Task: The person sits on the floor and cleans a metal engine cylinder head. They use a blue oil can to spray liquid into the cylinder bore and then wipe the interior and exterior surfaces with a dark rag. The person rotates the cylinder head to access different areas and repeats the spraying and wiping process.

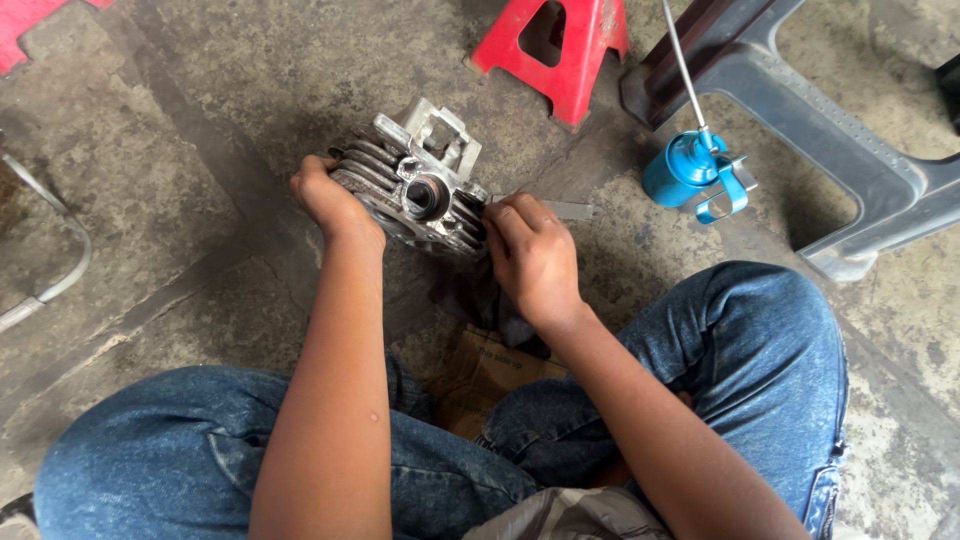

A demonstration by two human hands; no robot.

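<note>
A dirty grey finned engine cylinder head (pixel 418 180) rests on the concrete floor in front of me, its round port facing up. My left hand (pixel 330 200) grips its left side over the fins. My right hand (pixel 530 250) is closed on a thin flat metal blade (pixel 568 210) and presses against the head's right edge. The blade sticks out to the right from under my fingers. A dark rag (pixel 485 300) lies under the head, partly hidden by my right wrist.
A blue oil can (pixel 685 170) with a long thin spout stands to the right. A red jack stand (pixel 560 50) sits behind the head. A grey metal frame (pixel 850 170) crosses the upper right. Flattened cardboard (pixel 485 375) lies between my jeans-clad knees.
</note>
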